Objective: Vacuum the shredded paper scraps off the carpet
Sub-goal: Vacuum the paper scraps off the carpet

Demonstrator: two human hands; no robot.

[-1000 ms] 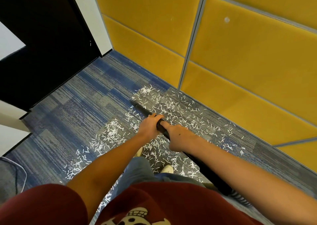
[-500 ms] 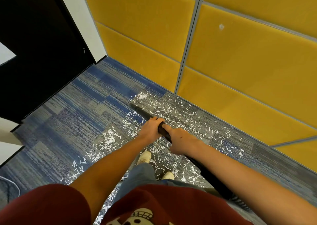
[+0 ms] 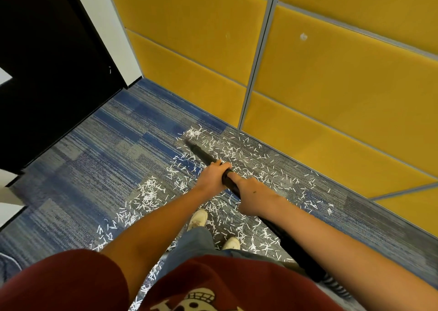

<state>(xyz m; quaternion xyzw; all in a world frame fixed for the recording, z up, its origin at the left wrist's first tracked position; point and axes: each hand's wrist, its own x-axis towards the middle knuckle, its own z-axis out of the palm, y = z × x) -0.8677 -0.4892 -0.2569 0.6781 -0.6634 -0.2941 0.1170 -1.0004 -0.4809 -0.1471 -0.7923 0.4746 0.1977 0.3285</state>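
Blue-grey striped carpet under featherlight white paper shreds, so we're wrapping left hand and right hand fully round the stiff black vacuum tube mid-shaft.

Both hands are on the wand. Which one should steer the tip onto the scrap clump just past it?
Left, most likely. The left hand grips the wand nearer its tip, which lies close to the clump. The right hand holds farther back, better suited to pushing.
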